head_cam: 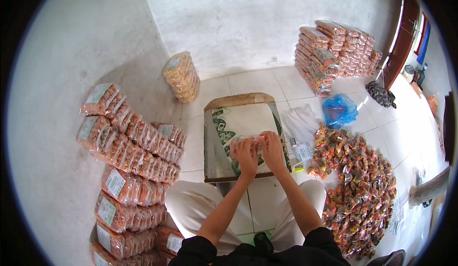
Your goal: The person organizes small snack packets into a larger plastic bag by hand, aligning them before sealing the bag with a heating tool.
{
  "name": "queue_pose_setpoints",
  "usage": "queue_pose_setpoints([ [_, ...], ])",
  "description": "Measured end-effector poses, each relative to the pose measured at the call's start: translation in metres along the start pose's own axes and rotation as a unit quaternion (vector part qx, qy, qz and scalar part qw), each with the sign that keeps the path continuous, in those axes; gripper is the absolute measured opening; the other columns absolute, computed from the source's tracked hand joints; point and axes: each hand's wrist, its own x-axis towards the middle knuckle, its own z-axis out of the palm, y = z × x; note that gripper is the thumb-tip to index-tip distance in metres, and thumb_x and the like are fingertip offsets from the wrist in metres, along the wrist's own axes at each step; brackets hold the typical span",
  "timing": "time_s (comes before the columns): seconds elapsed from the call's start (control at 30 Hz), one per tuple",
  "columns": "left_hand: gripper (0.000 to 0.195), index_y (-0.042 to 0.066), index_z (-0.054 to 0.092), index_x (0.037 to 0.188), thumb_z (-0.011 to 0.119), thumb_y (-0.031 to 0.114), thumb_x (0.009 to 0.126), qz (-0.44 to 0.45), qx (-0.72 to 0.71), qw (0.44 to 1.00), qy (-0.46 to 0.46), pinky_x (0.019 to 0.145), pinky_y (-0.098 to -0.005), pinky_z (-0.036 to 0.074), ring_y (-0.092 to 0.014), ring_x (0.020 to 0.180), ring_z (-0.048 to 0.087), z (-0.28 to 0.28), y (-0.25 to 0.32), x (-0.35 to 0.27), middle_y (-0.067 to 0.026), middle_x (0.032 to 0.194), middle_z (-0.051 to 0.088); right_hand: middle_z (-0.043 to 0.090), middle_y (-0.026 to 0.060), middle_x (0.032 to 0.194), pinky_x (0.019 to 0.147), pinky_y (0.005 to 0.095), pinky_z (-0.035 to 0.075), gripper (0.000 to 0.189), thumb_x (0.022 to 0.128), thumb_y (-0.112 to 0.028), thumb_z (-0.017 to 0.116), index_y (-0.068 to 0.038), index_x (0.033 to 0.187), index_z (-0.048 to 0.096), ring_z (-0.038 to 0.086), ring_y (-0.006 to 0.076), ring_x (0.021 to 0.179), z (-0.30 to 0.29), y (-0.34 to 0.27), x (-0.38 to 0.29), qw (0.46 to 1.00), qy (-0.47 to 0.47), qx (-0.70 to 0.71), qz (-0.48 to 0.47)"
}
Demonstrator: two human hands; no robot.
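A clear plastic pack with reddish contents (234, 147) lies on a low wooden table (214, 164) in front of my knees. My left hand (247, 155) rests over the pack's middle, fingers curled onto it. At its right end, my right hand (272, 149) grips the plastic, thumb close to the left hand. Both hands partly cover the pack, so its exact contents are hard to make out. Beneath it, a white sheet with dark green print (250, 121) covers much of the tabletop.
Long rows of labelled snack packs (132, 140) line the left wall. A smaller stack (181, 78) stands in the corner, a larger one (336, 49) at the back right. Right of the table lie a blue plastic bag (339, 110), printed labels (303, 152) and a heap of small filled packets (361, 190).
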Motion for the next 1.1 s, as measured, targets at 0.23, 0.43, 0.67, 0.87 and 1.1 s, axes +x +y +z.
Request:
queue_pose_setpoints([
  [0.23,0.011,0.006,0.053,0.091,0.052,0.016,0.086,0.011,-0.043,0.998,-0.039,0.093,-0.0423,0.023,-0.025,0.092,0.049,-0.007,-0.002,0.007,-0.0063,0.09,0.055,0.054,0.0135,0.078,0.066,0.04,0.042,0.009,0.08,-0.01,0.057,-0.002,0.082,0.053,0.051,0.0314,0.076,0.01,0.004,0.014,0.997,-0.039,0.019,0.071],
  [0.43,0.02,0.005,0.052,0.099,0.057,0.01,0.08,0.02,-0.071,0.996,-0.054,0.086,-0.0394,0.027,-0.024,0.09,0.05,-0.013,-0.008,0.01,-0.0073,0.096,0.056,0.056,0.0152,0.074,0.063,0.0408,0.043,0.009,0.08,-0.008,0.057,-0.001,0.08,0.053,0.053,0.033,0.073,0.007,0.006,0.028,0.996,-0.049,0.051,0.056],
  [0.67,0.017,0.007,0.053,0.098,0.055,0.015,0.083,-0.025,-0.124,0.988,-0.094,0.097,-0.0441,0.02,-0.022,0.092,0.051,-0.013,-0.012,0.008,-0.0052,0.095,0.058,0.057,0.0153,0.066,0.058,0.036,0.043,0.011,0.085,-0.012,0.054,-0.001,0.082,0.053,0.055,0.0289,0.063,0.008,0.014,0.025,0.995,-0.08,-0.025,0.061],
  [0.87,0.014,0.004,0.057,0.089,0.056,0.017,0.085,-0.047,-0.166,0.978,-0.121,0.081,-0.0356,0.035,-0.022,0.079,0.055,-0.019,-0.017,0.02,-0.0076,0.083,0.061,0.056,0.0163,0.061,0.055,0.0353,0.043,0.008,0.082,-0.007,0.056,0.0,0.08,0.054,0.058,0.0303,0.059,-0.006,-0.01,0.029,0.975,-0.076,0.11,0.177],
  [1.1,0.017,0.002,0.059,0.082,0.058,0.018,0.085,-0.062,-0.189,0.974,-0.112,0.07,-0.0301,0.042,-0.02,0.071,0.059,-0.02,-0.01,0.026,-0.0082,0.079,0.062,0.058,0.0155,0.074,0.061,0.0342,0.046,0.008,0.079,-0.004,0.058,-0.001,0.085,0.058,0.059,0.0298,0.07,-0.016,0.004,0.018,0.995,-0.097,0.024,0.015],
])
